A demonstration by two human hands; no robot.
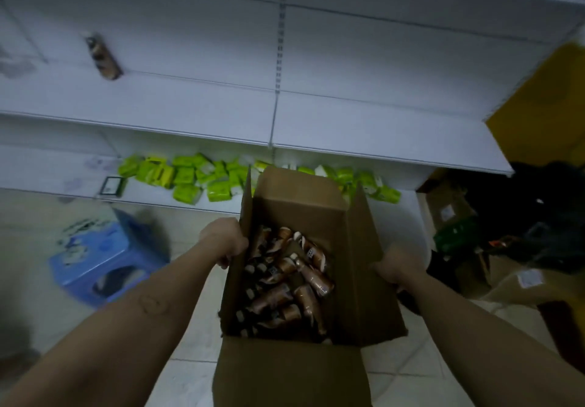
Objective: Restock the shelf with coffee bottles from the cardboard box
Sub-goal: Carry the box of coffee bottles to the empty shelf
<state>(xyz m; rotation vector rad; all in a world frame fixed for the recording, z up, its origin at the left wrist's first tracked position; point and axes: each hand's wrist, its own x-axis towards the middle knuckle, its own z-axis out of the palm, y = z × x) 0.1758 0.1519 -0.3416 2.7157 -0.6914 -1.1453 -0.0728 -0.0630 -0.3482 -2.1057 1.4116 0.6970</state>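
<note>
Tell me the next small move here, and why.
Probably set the cardboard box down on the floor by the shelf. Both the left hand and the right hand grip its side flaps, so neither is free to pick the coffee bottles lying jumbled inside, and the shelf ahead holds just a lone bottle.

No legible text on anything

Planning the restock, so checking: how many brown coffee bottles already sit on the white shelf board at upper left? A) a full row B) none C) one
C: one brown coffee bottle sits alone on the white shelf board; the other bottles lie in the open brown cardboard box.
</note>
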